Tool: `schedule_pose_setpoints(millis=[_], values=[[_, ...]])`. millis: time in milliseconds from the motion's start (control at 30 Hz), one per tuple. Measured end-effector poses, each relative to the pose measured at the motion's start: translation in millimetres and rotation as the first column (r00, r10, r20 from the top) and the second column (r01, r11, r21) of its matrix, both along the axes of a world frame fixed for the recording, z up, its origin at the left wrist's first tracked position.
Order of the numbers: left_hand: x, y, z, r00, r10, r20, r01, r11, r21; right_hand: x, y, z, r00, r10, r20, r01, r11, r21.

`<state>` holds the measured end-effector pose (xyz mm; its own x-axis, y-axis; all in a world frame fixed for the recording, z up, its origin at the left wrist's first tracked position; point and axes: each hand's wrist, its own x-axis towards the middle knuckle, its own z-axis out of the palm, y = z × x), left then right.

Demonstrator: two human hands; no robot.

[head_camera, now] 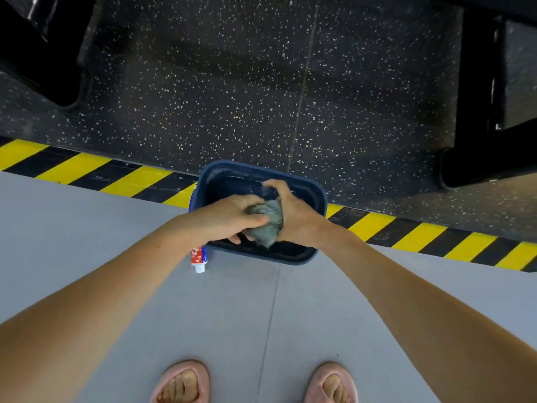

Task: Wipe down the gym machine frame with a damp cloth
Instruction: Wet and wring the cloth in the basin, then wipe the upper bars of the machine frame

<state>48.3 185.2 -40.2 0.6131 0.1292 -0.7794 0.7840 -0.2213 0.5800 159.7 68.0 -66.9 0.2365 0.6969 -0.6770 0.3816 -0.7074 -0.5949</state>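
Over 1 dark blue basin (279,257), which sits on the floor across a yellow-and-black hazard stripe (87,167), 2 bare hands hold 1 bunched grey cloth (267,225) between them. The left hand (232,213) comes in from the left, back upward, its grip clamped on the near end of the cloth, thumb lying along the top. The right hand (293,210) comes in from the right, its grip closed round the far end, knuckles turned toward the basin's far wall. Both forearms stretch forward and down and meet above the basin's near half. The cloth is lifted just above the basin's inside, where the bottom glints wet.

1 red, white and blue tube (198,257) lies on the grey floor (87,228), touching the basin's left wall, white cap toward the person. 2 black machine frame members stand on the speckled rubber floor (232,82), 1 at upper left (37,48) and 1 at right (479,97), both well apart from the cloth. 2 pink slippers (181,382) show at the bottom edge.
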Motion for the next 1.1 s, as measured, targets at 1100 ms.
schedule_pose_setpoints(millis=[1100], values=[[11,-62,670,0.884,0.237,0.403,-0.235,0.97,-0.055,-36,-121,667,0.202,-0.737,-0.645,0.873,0.434,-0.223]])
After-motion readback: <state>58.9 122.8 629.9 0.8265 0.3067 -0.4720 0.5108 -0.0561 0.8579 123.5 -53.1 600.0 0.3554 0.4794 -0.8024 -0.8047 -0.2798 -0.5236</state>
